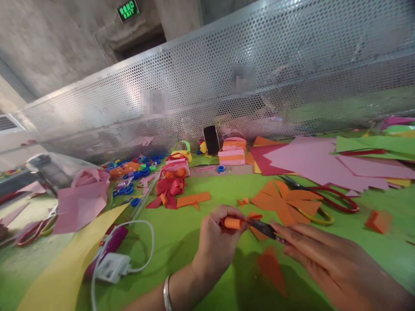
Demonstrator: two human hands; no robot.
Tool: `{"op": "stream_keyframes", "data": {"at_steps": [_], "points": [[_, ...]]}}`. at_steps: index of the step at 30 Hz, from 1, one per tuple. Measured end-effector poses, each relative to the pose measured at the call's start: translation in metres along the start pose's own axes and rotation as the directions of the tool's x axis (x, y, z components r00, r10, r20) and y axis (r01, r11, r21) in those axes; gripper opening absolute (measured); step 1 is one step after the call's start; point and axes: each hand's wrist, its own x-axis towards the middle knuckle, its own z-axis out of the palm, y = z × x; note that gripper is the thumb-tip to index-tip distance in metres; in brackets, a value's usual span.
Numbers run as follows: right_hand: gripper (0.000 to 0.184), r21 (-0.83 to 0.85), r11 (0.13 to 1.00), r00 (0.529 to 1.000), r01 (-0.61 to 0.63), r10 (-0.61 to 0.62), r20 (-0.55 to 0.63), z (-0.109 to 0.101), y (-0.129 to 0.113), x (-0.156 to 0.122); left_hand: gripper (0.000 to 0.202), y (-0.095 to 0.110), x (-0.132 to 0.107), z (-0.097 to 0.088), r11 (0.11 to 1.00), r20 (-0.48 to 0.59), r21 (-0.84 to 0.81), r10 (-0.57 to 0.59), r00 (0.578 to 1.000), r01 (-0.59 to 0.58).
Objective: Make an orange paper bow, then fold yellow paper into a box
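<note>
Below the middle of the frame, our left hand (223, 235) pinches rolled orange paper (232, 223); our right hand (311, 248) grips a dark tool (265, 229). We should squeeze softly and keep skin off its tip.

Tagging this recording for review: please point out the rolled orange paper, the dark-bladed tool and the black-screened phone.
Rolled orange paper (232, 223): head view, on the roll's outer side.
Dark-bladed tool (264, 228): head view, on the blade.
Black-screened phone (212, 140): head view, on the middle of its screen.
</note>
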Motion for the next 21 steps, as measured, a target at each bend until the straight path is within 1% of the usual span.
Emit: {"op": "stream_keyframes", "data": {"at_steps": [5,9,13,18,21], "points": [[0.038,-0.042,0.999,0.999,0.026,-0.025,0.038,-0.0029,-0.0033,0.0017,0.001,0.0013,-0.0013,0.0024,1.000,-0.003,-0.027,0.004,1.000,-0.004],[0.040,-0.053,0.998,0.998,0.029,-0.026,0.056,-0.0043,-0.0052,0.0021,0.006,0.0047,-0.0015,0.0033,0.995,0.006,-0.074,-0.072,0.997,0.072],[0.037,-0.061,0.998,0.998,0.030,-0.027,0.051,-0.0054,-0.0061,0.0025,0.010,0.0037,-0.0013,0.0033,0.979,0.044,-0.135,-0.151,0.988,0.155],[0.037,-0.052,0.998,0.999,0.022,-0.020,0.044,-0.0060,-0.0053,0.0004,0.013,0.0008,-0.0020,0.0031,0.968,0.075,-0.164,-0.178,0.981,0.188],[0.037,-0.044,0.999,1.000,0.008,-0.008,0.018,-0.0066,-0.0052,-0.0013,0.013,-0.0002,-0.0027,0.0032,0.966,0.079,-0.167,-0.185,0.980,0.196]]}}
